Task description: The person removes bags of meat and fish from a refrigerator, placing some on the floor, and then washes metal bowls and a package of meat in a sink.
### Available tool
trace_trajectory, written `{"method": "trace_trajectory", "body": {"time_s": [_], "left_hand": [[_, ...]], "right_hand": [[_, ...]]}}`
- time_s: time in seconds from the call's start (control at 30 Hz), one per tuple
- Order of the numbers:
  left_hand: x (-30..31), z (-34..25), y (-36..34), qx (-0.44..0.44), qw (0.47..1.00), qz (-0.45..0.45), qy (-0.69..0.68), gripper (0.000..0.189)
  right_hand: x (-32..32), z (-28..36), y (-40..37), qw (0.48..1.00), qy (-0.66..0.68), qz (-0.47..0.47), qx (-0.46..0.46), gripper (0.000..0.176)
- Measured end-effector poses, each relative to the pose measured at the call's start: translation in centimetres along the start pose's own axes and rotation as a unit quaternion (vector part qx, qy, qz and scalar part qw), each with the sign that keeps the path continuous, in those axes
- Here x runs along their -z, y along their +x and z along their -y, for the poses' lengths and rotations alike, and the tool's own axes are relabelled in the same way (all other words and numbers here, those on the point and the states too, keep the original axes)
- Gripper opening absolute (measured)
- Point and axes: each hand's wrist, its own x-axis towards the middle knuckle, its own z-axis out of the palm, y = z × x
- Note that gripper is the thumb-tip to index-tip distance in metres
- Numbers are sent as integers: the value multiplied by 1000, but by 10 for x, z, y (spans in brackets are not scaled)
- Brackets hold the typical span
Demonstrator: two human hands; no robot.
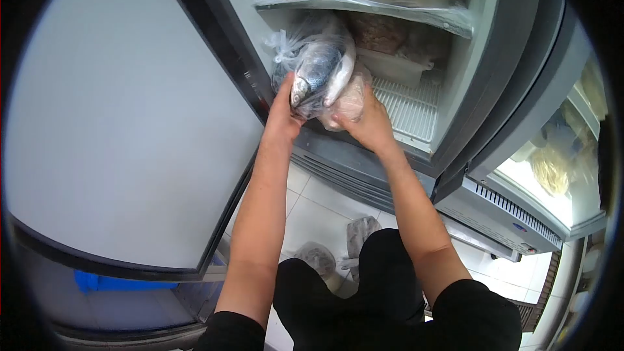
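Observation:
At the lower front of an open upright fridge, my left hand (284, 114) is closed on the left side of a clear plastic bag of fish (318, 68). One fish shows a dark blue back and a silver head pointing down toward me. My right hand (370, 122) is wrapped round the right side of a bag of pale pink meat (351, 99), which touches the fish bag. The knotted top of the fish bag lies at its upper left. Fingers behind both bags are partly hidden.
A white wire shelf (409, 107) lies right of the bags, with more wrapped packages (390, 58) behind. Above is another loaded shelf (364, 5). The open door (123, 117) fills the left. A second fridge (507, 214) stands at right. Plastic bags (316, 259) lie on the tiled floor.

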Motion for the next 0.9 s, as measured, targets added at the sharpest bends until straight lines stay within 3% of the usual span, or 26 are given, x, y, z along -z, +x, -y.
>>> {"method": "trace_trajectory", "body": {"time_s": [0.1, 0.2, 0.23, 0.27, 0.3, 0.33, 0.4, 0.43, 0.47, 0.5, 0.57, 0.6, 0.7, 0.73, 0.77, 0.9], "left_hand": [[-8, -9, -3, 19, 1000, -3, 9, 54], [-11, 0, 8, 18, 999, 29, -38, 51], [-12, 6, 11, 11, 998, 43, -54, 50], [-17, 12, 6, -28, 999, 37, -22, 69], [-22, 15, 4, -35, 999, 5, 2, 63], [-27, 17, 5, -42, 998, -27, 24, 58], [-42, 17, -9, -36, 994, -60, 83, 70], [-53, 19, -22, -65, 984, -100, 131, 93], [-51, 33, -14, -106, 980, -88, 146, 99], [-49, 45, -6, -149, 973, -76, 159, 107], [-65, 48, -14, -181, 965, -83, 169, 100], [-71, 58, -8, -197, 955, -106, 195, 99], [-88, 51, -34, -193, 940, -122, 255, 111], [-91, 53, -32, -208, 932, -126, 269, 112], [-90, 51, -31, -222, 924, -130, 284, 113], [-40, 27, -22, -143, 952, -4, 269, 114]], "right_hand": [[11, 20, 0, 1000, 6, 14, -20, 128], [15, 33, 7, 995, 42, 39, -80, 125], [10, 29, 13, 996, 67, 25, -49, 125], [2, 20, 18, 995, 92, 16, -19, 124], [-4, 9, 22, 993, 115, 9, 9, 123], [-4, 0, 27, 986, 158, 10, 50, 114], [15, -11, 39, 967, 219, 130, 6, 107], [22, -15, 46, 950, 250, 185, -14, 103], [21, -23, 50, 941, 276, 197, 0, 89], [21, -30, 53, 932, 291, 213, -17, 85], [23, -40, 55, 913, 319, 247, -56, 78], [23, -43, 56, 920, 308, 237, -53, 71], [30, -49, 64, 927, 271, 253, -56, 72], [31, -54, 69, 919, 261, 286, -73, 63], [27, -55, 70, 905, 313, 270, -98, 59], [24, -48, 56, 828, 497, 174, -194, 47]]}}
